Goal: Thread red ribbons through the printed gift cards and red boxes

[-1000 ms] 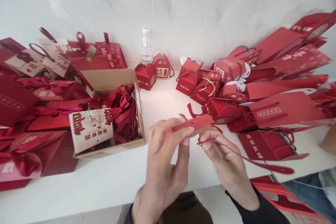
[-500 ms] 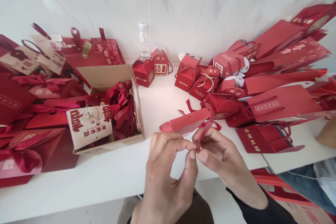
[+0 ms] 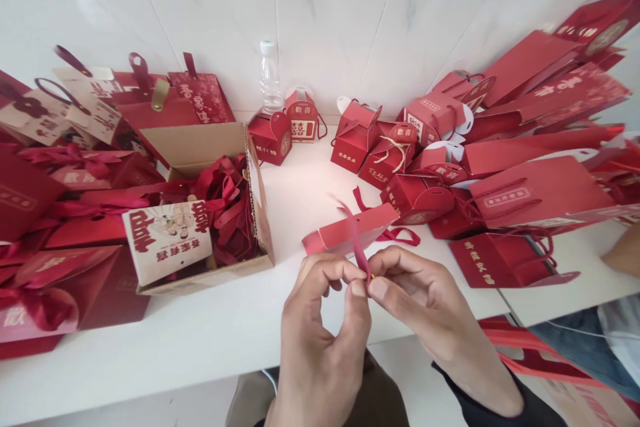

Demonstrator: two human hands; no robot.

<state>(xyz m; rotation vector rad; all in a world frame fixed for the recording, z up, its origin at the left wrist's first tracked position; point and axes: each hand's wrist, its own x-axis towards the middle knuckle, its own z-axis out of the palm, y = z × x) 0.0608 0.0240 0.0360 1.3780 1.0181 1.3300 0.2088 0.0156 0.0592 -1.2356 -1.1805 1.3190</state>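
Observation:
Between my fingertips is a dark red strap (image 3: 358, 247) with a small gold-coloured stud at its lower end. My left hand (image 3: 325, 333) pinches that end from the left, thumb and forefinger meeting at it. From the right, my right hand (image 3: 425, 307) grips the same end between thumb and fingers. The strap's free end rises above my hands and is blurred. Just beyond my fingers a narrow red box (image 3: 345, 228) lies on the white table (image 3: 240, 320), with a red ribbon (image 3: 403, 235) beside it.
At left, an open cardboard box (image 3: 259, 213) holds red straps and a printed card (image 3: 167, 240). Red gift boxes (image 3: 90, 287) crowd the far left. More gift bags (image 3: 535, 193) fill the right. A plastic bottle (image 3: 270, 77) stands near the wall. Another person's arm (image 3: 623, 250) shows at right.
The strap's free end has swung from a curve on the right to point up and left. Both hands keep their pinch on the stud end, slightly further left in view.

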